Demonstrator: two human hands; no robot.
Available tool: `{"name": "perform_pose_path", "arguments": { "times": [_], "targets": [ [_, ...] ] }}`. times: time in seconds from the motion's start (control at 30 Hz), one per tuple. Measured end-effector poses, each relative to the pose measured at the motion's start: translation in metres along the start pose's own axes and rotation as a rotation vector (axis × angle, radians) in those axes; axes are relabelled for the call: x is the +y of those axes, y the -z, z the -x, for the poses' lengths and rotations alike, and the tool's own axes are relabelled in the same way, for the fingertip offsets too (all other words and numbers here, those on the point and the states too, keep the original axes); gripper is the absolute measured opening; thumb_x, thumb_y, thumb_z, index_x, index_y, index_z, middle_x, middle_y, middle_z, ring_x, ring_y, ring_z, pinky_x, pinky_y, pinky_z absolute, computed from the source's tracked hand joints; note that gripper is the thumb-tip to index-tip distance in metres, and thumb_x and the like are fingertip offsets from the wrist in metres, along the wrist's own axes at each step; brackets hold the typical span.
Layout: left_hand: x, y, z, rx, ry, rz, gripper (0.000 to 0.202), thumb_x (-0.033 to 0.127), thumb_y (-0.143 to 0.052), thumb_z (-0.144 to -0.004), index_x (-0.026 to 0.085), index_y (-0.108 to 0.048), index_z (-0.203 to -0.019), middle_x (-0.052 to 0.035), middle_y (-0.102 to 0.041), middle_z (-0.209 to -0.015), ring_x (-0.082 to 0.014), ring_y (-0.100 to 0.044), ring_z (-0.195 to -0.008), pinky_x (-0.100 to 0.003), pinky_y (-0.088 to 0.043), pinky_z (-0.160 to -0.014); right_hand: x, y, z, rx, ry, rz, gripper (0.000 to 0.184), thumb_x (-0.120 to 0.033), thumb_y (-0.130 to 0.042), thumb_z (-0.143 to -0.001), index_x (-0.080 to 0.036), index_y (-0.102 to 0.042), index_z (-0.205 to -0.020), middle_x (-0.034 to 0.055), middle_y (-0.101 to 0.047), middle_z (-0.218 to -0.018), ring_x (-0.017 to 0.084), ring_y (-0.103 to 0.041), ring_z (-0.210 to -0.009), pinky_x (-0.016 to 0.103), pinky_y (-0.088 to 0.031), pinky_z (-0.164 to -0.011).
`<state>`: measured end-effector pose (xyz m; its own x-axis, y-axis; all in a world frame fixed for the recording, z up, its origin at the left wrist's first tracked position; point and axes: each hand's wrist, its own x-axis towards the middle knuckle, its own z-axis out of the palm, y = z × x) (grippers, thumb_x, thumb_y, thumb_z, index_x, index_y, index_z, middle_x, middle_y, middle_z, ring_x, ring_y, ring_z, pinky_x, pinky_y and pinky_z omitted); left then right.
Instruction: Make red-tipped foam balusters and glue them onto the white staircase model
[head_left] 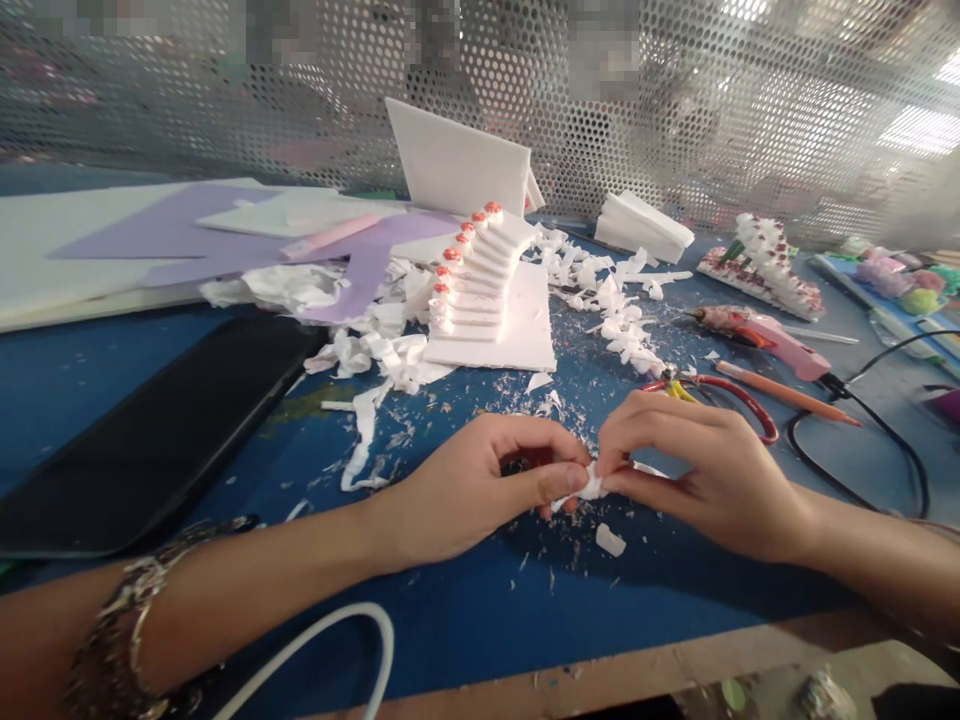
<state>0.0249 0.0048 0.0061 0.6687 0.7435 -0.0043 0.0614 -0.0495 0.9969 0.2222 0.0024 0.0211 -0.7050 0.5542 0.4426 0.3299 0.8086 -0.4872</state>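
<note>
My left hand (480, 480) and my right hand (697, 470) meet low over the blue table (90, 370), both pinching one small white scrap of foam (590, 487) between thumbs and fingers. A second white scrap (610, 540) lies on the table just below them. Behind the hands stands a white foam staircase model (487, 300) with small red-topped posts along its left side. A beaded bracelet (127, 620) is on my left wrist.
White foam shavings (615, 310) litter the middle. A black tablet (157, 430) lies at left, purple and white sheets (187, 235) beyond it. Red-handled scissors (720, 395), a pink glue gun (765, 335), an orange pencil (787, 393) and a black cable (862, 420) are at right. A perforated metal screen (675, 100) backs the table.
</note>
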Motion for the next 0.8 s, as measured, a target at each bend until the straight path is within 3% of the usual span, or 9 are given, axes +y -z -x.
{"name": "perform_pose_path", "arguments": {
  "times": [0.13,0.27,0.6,0.8],
  "targets": [
    [-0.0020,0.0012,-0.0006,0.003,0.002,-0.002,0.014,0.023,-0.056,-0.080,0.016,-0.060,-0.069,0.0048,-0.056,-0.063,-0.0048,-0.048,-0.059,-0.013,-0.039,-0.057,-0.0008,-0.0010,-0.0018,-0.018,-0.161,-0.115,0.004,-0.017,-0.056,-0.080,-0.015,-0.056,-0.077,-0.0014,-0.058,-0.073,0.005,-0.054,-0.068,0.016,-0.043,-0.064],
    [-0.0055,0.0022,-0.0009,0.007,0.017,0.057,0.013,0.021,-0.059,-0.078,0.016,-0.061,-0.067,0.0049,-0.058,-0.063,-0.0040,-0.048,-0.058,-0.012,-0.039,-0.056,-0.0011,-0.0027,-0.0033,-0.016,-0.231,-0.195,0.006,-0.019,-0.056,-0.080,-0.015,-0.056,-0.076,-0.0019,-0.058,-0.072,0.004,-0.053,-0.065,0.014,-0.043,-0.062],
    [-0.0041,-0.0005,-0.0030,0.117,0.063,0.104,0.005,0.018,-0.065,-0.072,0.015,-0.061,-0.071,0.0063,-0.056,-0.058,-0.0031,-0.046,-0.052,-0.011,-0.036,-0.049,0.0013,-0.0068,-0.0023,0.049,-0.144,-0.081,0.004,-0.016,-0.055,-0.080,-0.015,-0.055,-0.076,-0.0021,-0.057,-0.071,0.002,-0.051,-0.064,0.012,-0.041,-0.062],
    [-0.0040,-0.0022,-0.0032,0.147,0.016,0.076,0.008,0.021,-0.062,-0.074,0.015,-0.062,-0.069,0.0050,-0.059,-0.061,-0.0029,-0.046,-0.053,-0.011,-0.037,-0.049,0.0019,-0.0080,-0.0003,0.109,-0.065,-0.001,0.004,-0.011,-0.055,-0.080,-0.015,-0.054,-0.080,-0.0019,-0.056,-0.074,0.002,-0.051,-0.068,0.013,-0.041,-0.065]
  ]
}}
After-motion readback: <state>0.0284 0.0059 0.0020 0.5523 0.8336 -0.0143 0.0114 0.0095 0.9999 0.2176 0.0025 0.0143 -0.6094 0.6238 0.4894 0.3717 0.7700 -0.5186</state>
